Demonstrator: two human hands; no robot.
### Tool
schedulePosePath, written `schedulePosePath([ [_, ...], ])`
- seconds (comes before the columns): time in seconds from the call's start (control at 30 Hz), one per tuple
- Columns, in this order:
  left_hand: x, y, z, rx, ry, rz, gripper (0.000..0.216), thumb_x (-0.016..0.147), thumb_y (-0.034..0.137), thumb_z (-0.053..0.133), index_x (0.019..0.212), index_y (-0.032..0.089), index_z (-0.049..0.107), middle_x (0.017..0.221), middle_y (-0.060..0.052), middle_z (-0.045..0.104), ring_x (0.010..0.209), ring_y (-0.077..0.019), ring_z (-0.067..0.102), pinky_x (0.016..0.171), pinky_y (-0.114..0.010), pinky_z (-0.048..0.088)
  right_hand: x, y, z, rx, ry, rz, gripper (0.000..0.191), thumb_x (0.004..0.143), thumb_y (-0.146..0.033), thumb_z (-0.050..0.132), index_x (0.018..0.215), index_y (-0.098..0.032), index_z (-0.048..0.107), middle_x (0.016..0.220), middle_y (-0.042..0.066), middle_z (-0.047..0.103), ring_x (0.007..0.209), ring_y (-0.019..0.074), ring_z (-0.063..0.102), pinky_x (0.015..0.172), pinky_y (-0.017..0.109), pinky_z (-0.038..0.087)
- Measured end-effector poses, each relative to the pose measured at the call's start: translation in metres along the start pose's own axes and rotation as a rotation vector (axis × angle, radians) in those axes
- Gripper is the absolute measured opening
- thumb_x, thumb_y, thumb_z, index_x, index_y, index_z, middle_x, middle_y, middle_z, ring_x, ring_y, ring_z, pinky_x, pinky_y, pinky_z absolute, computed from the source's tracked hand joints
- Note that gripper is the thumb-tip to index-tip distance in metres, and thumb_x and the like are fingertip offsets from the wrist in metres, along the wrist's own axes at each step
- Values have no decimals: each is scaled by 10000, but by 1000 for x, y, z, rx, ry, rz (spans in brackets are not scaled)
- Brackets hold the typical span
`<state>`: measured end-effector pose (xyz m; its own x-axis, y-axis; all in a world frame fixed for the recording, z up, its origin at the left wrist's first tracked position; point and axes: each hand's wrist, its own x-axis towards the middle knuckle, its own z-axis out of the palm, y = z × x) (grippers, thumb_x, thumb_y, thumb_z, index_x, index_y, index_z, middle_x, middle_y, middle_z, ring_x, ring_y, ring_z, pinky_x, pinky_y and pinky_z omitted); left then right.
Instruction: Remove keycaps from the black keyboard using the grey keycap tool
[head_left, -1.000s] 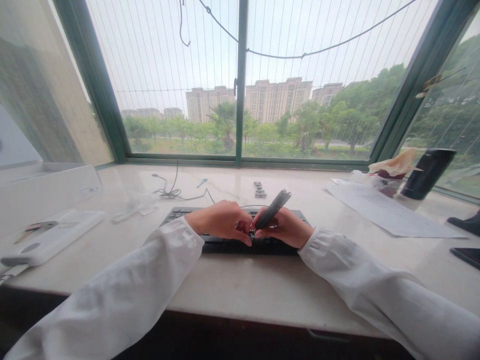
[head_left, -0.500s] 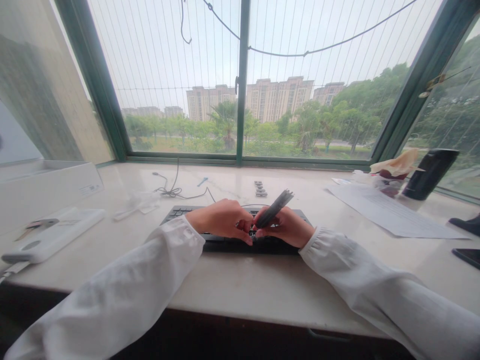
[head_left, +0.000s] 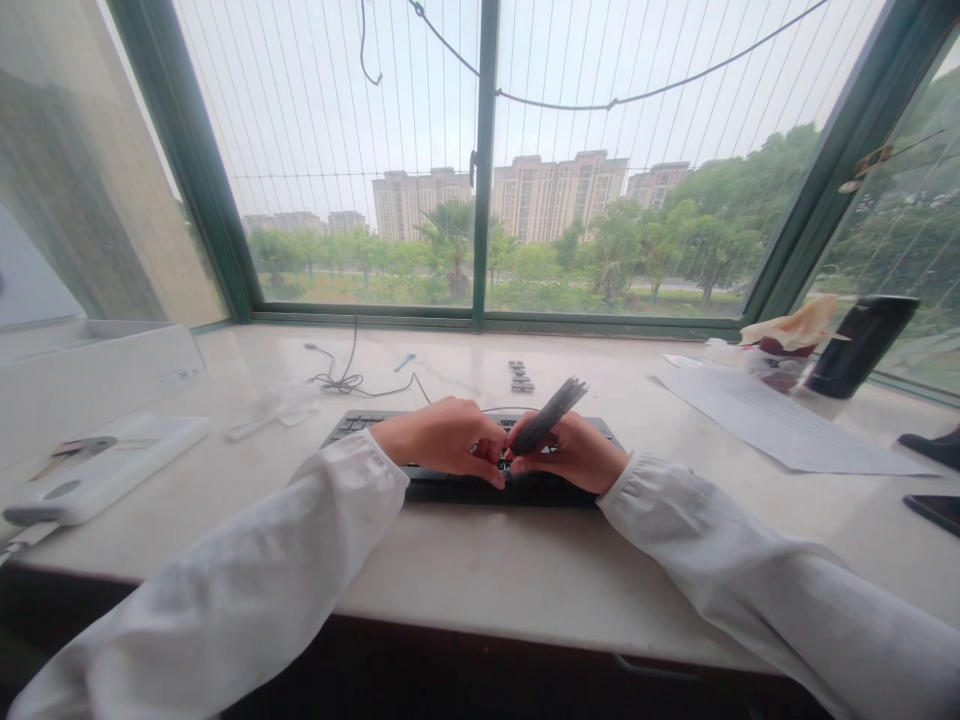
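white sleeves run in from 7 and 5 o'clock over the near edge of the pale stone counter [head_left: 480, 575] and meet at the black keyboard [head_left: 354, 428], which lies flat past mid-counter with its long side toward the person. the work there looks like fine tool work on one key near the middle of the board: the tip of the grey tool [head_left: 551, 414] sits down among the keys between the two hands. to do it well, i judge, the tip should sit square on that one key, and any pull or press should go straight and gentle, not sideways. the other hand should steady the board against sliding on the smooth stone.

the left hand [head_left: 442, 440] lies knuckles up on the keys, wrist low, fingers curled with the tips drawn together right beside the tool's tip. whether they pinch a key or only rest on it i cannot tell. the right hand [head_left: 576, 456] has its fingers wrapped around the lower part of the tool, pen-fashion, and the shaft slants up and away toward 1 o'clock.

farther off, at 12 o'clock, a few small dark pieces [head_left: 519, 377], keycaps by the look, lie apart from the board. a thin black cable [head_left: 345, 380] coils at 11 o'clock, and a paper sheet [head_left: 780, 425] lies toward 2 o'clock.
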<state>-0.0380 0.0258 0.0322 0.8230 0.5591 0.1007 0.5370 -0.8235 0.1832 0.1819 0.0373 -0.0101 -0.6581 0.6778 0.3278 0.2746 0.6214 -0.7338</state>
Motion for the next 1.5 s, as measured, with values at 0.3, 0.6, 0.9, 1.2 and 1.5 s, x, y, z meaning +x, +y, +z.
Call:
schedulePosePath([
  [0.3,0,-1,0,2,10,2,223,756,446,700,815,231,709,633,44,655,553,-79,558,515,-188,298,0,0,0,-38,8,-16,287,717,-442,724,862,-205,654,793,-7,693,747,170,644,691,276,501],
  [0.6,0,-1,1,10,17,5,237,760,457,693,804,224,700,647,43,658,555,-78,554,522,-197,301,0,0,0,-10,-3,-8,310,705,-452,732,876,-203,661,796,-4,701,756,178,658,702,281,507],
  [0.9,-1,-2,1,19,12,15,251,770,471,678,814,224,694,657,44,665,557,-76,559,525,-196,307,0,-1,0,-9,1,-2,309,706,-458,730,873,-207,664,787,-4,698,748,178,652,695,281,504],
  [1.2,-1,-1,1,38,-1,6,244,776,457,669,833,220,689,690,42,677,578,-78,568,540,-192,317,0,-1,0,-28,0,-7,297,714,-447,730,873,-209,650,778,-7,687,727,163,623,678,269,487],
  [1.5,-1,-4,3,39,12,20,250,773,456,668,833,214,684,692,44,676,578,-73,565,537,-184,317,0,2,1,-61,21,-24,295,718,-437,734,865,-197,647,770,-5,672,722,156,607,666,258,474],
])
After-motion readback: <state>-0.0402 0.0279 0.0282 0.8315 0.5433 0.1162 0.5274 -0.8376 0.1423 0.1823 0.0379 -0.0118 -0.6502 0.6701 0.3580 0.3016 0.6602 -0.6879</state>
